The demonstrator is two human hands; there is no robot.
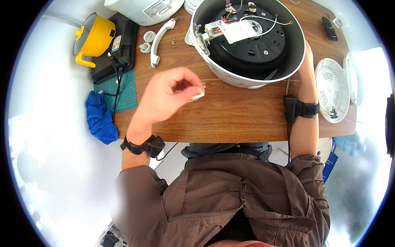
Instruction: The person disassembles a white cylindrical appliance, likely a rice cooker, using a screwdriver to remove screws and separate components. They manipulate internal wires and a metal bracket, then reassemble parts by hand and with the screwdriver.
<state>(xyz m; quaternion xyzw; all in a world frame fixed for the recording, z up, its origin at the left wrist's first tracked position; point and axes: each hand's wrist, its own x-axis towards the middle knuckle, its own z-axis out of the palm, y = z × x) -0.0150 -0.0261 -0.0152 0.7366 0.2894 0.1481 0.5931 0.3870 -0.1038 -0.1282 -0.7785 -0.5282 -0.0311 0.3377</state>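
My left hand (170,92) is raised above the wooden table, thumb and fingers pinched on a small whitish piece (197,97); its exact kind is too small to tell. Ahead and to the right stands a white round appliance housing (230,77), probably a rice cooker body. Its open side shows a black round inner base (263,53), a white plate (238,32) and loose wires with ring terminals (290,23). Against the housing's outer right wall lies my right hand (306,64), its fingers mostly hidden there.
A white curved handle (161,43), white round caps (145,47) and small screws (173,41) lie left of the housing. Farther left are a yellow pot (96,37), green mat (125,90) and blue cloth (100,117). A vented white cover (330,88) sits right.
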